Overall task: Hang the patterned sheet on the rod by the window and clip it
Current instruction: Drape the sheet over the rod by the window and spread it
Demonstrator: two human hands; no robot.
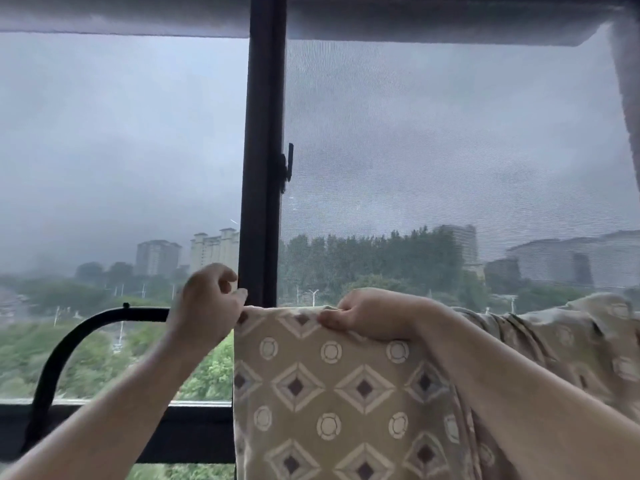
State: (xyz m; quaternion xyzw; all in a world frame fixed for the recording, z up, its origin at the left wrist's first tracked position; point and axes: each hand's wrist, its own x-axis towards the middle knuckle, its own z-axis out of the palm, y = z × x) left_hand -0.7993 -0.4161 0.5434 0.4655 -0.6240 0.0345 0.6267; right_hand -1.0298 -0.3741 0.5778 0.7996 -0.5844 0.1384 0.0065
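- One patterned sheet (346, 393), draped over the rod
- One black rod (104, 315), curving down at its left end
- Two hands: left hand (207, 303), right hand (367, 313)
- One window handle (288, 166)
- One dark window post (265, 150)

Both my arms raised toward patterned sheet (346, 393), forearms bare. My left hand (207, 303) at sheet's top left corner, back of hand toward me, fingers curled, thumb and fingertips pinching corner edge. My left forearm runs down and left from there. My right hand (367, 315) on sheet's top edge, right of left hand, knuckles up, fingers curled over fold, gripping it. My right forearm slants down-right across sheet's front.
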